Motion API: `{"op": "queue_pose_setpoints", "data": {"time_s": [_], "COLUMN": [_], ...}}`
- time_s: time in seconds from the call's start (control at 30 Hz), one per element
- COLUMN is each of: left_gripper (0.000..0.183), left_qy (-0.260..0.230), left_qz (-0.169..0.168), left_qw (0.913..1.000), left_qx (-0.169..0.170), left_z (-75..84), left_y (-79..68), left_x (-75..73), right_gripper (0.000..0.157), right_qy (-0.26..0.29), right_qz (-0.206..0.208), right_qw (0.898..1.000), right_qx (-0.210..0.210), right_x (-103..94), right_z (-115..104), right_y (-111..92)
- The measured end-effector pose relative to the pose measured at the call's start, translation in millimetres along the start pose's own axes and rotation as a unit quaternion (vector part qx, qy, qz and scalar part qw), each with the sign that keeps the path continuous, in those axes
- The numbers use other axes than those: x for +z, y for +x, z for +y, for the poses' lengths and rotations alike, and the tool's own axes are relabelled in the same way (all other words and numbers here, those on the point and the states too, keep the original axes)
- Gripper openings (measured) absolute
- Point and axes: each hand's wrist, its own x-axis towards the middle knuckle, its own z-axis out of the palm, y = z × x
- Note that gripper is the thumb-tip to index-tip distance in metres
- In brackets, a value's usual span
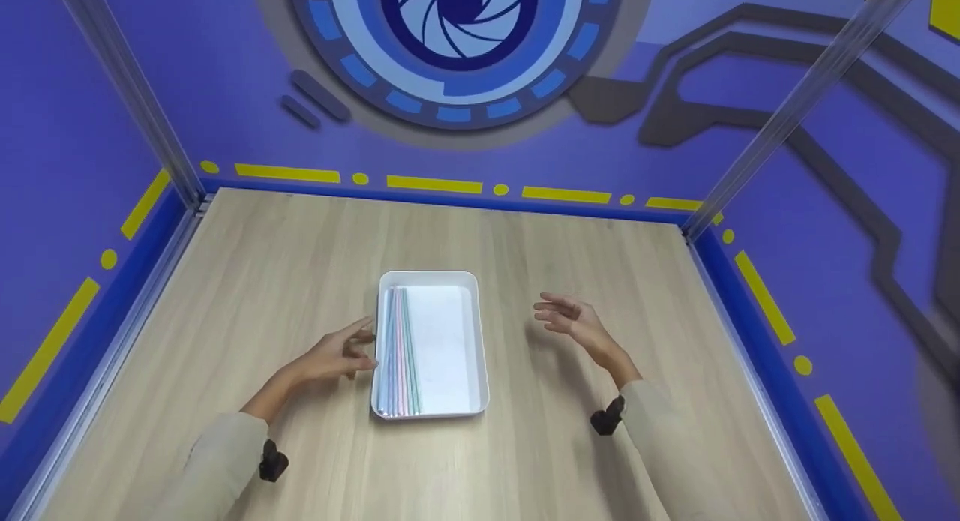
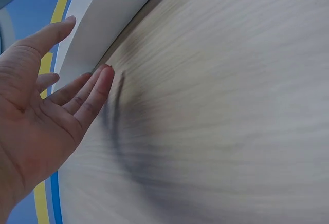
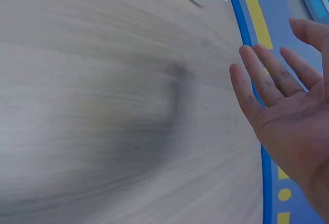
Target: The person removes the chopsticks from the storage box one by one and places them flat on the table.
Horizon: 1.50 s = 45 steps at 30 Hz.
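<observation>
A white rectangular tray (image 1: 450,348) stands on the table with several thin, straw-like sticks (image 1: 401,352) in blue, pink and green lying side by side along its left wall. At the tray's left edge is my left hand (image 1: 337,356), thumb and fingers spread, fingertips right at the rim; in the left wrist view the same hand (image 2: 46,100) shows an empty palm beside the tray's outer wall (image 2: 110,18). To the right of the tray, a gap away, my right hand (image 1: 577,324) hovers over the table with relaxed fingers. Nothing is in that hand (image 3: 288,106) in the right wrist view.
The light wooden table (image 1: 300,236) is bounded by blue printed walls (image 1: 225,94) at the back and both sides. Metal posts (image 1: 810,101) rise at the back corners. A black wrist device (image 1: 274,461) sits by each sleeve.
</observation>
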Motion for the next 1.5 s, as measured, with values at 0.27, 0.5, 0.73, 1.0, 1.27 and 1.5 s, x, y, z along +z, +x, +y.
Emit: {"op": "queue_pose_setpoints", "data": {"time_s": [0.27, 0.5, 0.73, 1.0, 1.27, 1.5], "left_gripper": [0.094, 0.092, 0.087, 0.095, 0.095, 0.094], "left_qy": [-0.074, -0.101, -0.09, -0.104, -0.119, -0.152], "left_qz": [-0.011, -0.001, -0.008, 0.012, 0.006, -0.009], "left_qw": [0.9971, 0.9947, 0.9959, 0.9943, 0.992, 0.9879], "left_qx": [-0.013, -0.018, 0.002, 0.019, 0.041, 0.027], "left_z": [0.5, 2.5, 9.9, 3.6, -11.3, -14.2], "left_y": [6.2, 16.1, 29.5, 34.4, 35.0, 35.8], "left_x": [6.4, 15.5, 31.2, 32.2, 29.7, 33.1], "right_gripper": [0.051, 0.052, 0.05, 0.047, 0.046, 0.04], "right_qy": [-0.012, -0.009, 0.001, -0.029, -0.046, -0.031], "right_qz": [-0.018, -0.029, -0.052, -0.101, -0.105, -0.04], "right_qw": [1.0, 0.999, 0.998, 0.992, 0.985, 0.988], "right_qx": [0.016, 0.019, 0.02, 0.073, 0.13, 0.149], "right_x": [13.3, 24.2, 41.0, 79.1, 120.7, 158.3], "right_z": [-5.0, -12.2, -22.6, -27.6, -14.4, 6.6], "right_y": [5.6, 13.7, 25.3, 45.2, 68.1, 85.2]}}
